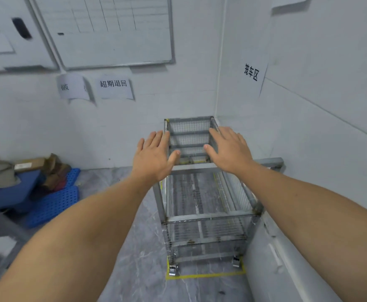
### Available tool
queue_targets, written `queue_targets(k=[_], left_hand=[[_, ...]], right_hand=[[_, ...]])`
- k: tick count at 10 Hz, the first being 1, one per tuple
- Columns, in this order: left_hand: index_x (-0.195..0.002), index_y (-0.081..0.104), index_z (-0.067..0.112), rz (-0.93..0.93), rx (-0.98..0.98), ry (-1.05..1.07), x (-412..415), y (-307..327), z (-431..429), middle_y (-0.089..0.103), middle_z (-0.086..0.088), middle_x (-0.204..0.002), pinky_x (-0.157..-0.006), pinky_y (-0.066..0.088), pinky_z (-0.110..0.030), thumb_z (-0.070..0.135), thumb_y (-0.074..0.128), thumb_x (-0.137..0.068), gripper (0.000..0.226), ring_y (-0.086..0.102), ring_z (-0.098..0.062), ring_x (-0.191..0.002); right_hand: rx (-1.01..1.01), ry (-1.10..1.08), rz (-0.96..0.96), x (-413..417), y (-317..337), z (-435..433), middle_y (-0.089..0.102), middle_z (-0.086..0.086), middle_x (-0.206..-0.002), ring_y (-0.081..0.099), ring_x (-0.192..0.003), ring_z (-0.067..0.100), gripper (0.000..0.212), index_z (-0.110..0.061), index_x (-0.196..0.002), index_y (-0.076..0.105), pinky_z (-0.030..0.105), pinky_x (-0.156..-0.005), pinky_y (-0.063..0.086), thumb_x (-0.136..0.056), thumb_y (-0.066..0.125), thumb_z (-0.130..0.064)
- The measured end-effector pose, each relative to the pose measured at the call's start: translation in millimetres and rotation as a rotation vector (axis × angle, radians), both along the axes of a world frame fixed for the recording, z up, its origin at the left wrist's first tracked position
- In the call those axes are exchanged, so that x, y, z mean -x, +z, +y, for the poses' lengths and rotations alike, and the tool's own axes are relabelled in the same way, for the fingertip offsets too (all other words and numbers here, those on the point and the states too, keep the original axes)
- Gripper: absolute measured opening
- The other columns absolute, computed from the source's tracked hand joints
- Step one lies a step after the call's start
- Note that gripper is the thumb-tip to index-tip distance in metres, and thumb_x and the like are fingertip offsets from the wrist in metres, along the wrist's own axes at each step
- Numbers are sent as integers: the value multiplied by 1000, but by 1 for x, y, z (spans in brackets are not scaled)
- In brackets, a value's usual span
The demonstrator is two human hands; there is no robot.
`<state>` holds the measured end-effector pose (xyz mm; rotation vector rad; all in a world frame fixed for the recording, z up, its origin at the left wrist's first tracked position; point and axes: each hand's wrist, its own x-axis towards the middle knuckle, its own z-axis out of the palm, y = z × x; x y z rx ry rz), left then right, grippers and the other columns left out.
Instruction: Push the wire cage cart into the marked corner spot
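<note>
Cart in taped corner; blue pallets left, well apart.

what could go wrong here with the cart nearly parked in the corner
Both hands, left hand and right hand, are open over the wire cage cart, not gripping, so it may roll on its casters. The near-left caster sits on the yellow tape, so the cart may end outside the spot.

My left hand and right hand hover flat, fingers spread, over the top of the cart, gripping nothing. The cart stands in the corner, its front wheels inside the yellow tape on the floor. A paper sign hangs on the right wall.
</note>
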<state>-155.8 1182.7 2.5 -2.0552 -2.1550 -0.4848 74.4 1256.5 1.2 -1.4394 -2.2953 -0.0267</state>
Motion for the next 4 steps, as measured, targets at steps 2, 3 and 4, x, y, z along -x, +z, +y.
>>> queue_targets(k=[2,3,4], left_hand=[[-159,6,23,18,-51,-8,18,33,-46,6,-1,-168,-123,-2,-47,62,21,-97,74,-4,-19,-153],[-159,4,25,0,-86,3,21,47,-68,3,-1,-168,-123,-3,-48,62,19,-96,74,-6,-19,-153],[-159,5,27,31,-187,6,19,61,-87,0,0,-168,-122,-4,-48,61,20,-96,73,-8,-19,-153]], right_hand=[[-63,-24,-8,14,25,-63,19,7,-162,10,-149,26,67,-25,-154,22,52,-118,12,-96,34,-57],[-103,-36,-14,17,37,-92,16,6,-163,6,-149,25,69,-26,-154,19,52,-119,9,-95,30,-59],[-183,-49,-14,15,52,-111,11,5,-164,1,-150,23,69,-29,-155,16,53,-119,6,-94,29,-60]])
